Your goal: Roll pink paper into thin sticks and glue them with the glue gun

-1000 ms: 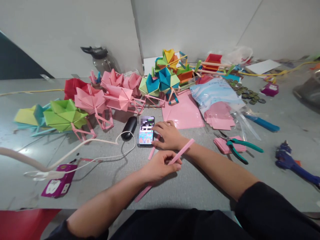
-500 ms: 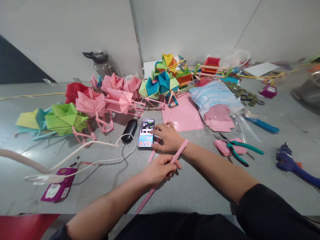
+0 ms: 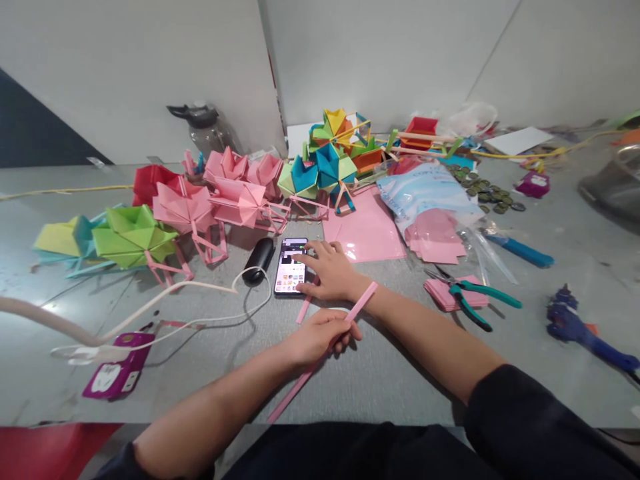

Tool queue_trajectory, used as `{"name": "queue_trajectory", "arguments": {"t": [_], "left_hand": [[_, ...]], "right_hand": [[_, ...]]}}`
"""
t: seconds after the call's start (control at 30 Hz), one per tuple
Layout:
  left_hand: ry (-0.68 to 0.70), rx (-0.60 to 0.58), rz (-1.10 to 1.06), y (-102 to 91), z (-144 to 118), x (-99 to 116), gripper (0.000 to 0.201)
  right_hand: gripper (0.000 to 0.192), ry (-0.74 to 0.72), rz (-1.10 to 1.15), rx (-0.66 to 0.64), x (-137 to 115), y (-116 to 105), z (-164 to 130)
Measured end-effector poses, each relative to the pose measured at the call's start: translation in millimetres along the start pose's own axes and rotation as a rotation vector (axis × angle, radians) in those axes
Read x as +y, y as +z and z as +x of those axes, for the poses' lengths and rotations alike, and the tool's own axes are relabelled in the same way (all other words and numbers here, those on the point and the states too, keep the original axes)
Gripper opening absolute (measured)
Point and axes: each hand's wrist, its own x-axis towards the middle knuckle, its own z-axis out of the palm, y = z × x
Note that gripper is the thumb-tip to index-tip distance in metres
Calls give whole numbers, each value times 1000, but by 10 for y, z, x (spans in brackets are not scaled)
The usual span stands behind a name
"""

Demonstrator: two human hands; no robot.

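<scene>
A long pink paper strip (image 3: pixel 294 396) runs through my left hand (image 3: pixel 320 339), whose fingers are closed round it; its upper end sticks out over my right wrist. My right hand (image 3: pixel 330 272) lies with spread fingers at the right edge of a lit smartphone (image 3: pixel 287 270), fingertips over the screen. Whether they touch the glass I cannot tell. The screen shows small pictures in its lower half. Partly under my right hand lies another pink strip (image 3: pixel 303 311). Left of the phone rests a black oval case (image 3: pixel 259 260).
Folded paper shapes, pink (image 3: pixel 185 207), green (image 3: pixel 134 235) and blue (image 3: pixel 327 167), line the back. Pink sheets (image 3: pixel 370 230) and a plastic bag (image 3: pixel 425 190) lie beyond my right hand. Pliers (image 3: pixel 470 297) and a blue glue gun (image 3: pixel 575 327) are at right. A white cable (image 3: pixel 200 323) and purple box (image 3: pixel 119 367) are at left.
The phone's screen has switched from a colourful lower part to a white panel with small pictures. My right hand has shifted slightly left and up. My left hand still holds the strip.
</scene>
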Motion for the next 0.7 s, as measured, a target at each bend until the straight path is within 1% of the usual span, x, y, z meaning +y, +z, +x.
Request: {"name": "queue_trajectory", "arguments": {"t": [0.1, 0.23, 0.3, 0.43, 0.5, 0.6, 0.7], "left_hand": [[0, -4, 13, 3, 1, 17, 31], [-10, -7, 30, 2, 8, 17, 33], [-16, -22, 45, 0, 10, 7, 33], [3, -27, 42, -10, 6, -19, 32], [27, -32, 63, -16, 1, -19, 31], [69, -32, 123, -21, -10, -1, 29], [42, -44, 129, -28, -9, 13, 29]], "right_hand": [[68, 10, -14, -20, -25, 3, 55], [62, 38, 9, 29, 6, -32, 35], [58, 40, 15, 34, 36, -42, 6], [60, -68, 76, -13, 58, -31, -19], [64, -86, 118, -26, 46, -28, -17], [63, -22, 157, -46, 27, -38, -21], [61, 37, 153, -72, 27, -44, -38]]}}
